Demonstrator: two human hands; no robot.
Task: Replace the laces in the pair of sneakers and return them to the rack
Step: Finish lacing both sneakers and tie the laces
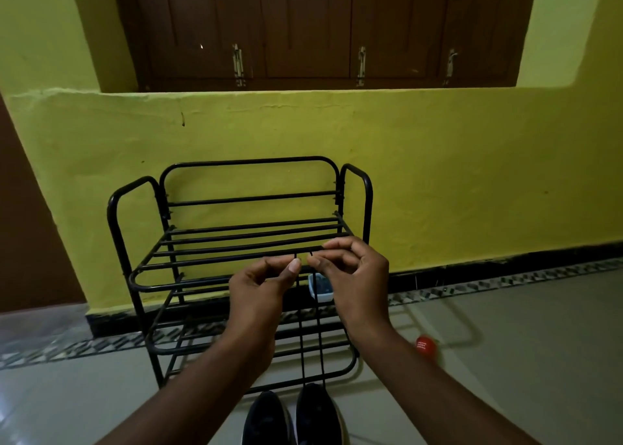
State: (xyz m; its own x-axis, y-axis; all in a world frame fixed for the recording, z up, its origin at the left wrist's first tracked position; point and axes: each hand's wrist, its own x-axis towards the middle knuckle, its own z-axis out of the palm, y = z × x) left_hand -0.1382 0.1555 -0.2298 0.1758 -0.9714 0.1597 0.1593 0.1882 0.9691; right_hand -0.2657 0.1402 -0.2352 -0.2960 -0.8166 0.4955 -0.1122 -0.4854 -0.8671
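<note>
Head view: the left hand (259, 286) and right hand (354, 272) each pinch one end of the lace (301, 343). It hangs straight down to one sneaker (317, 414) right below them.

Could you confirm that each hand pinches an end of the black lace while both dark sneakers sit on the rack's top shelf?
Not quite: the head view shows the sneakers on the floor in front of the rack, not on its top shelf. The left hand and right hand do each pinch an end of the black lace.
</note>
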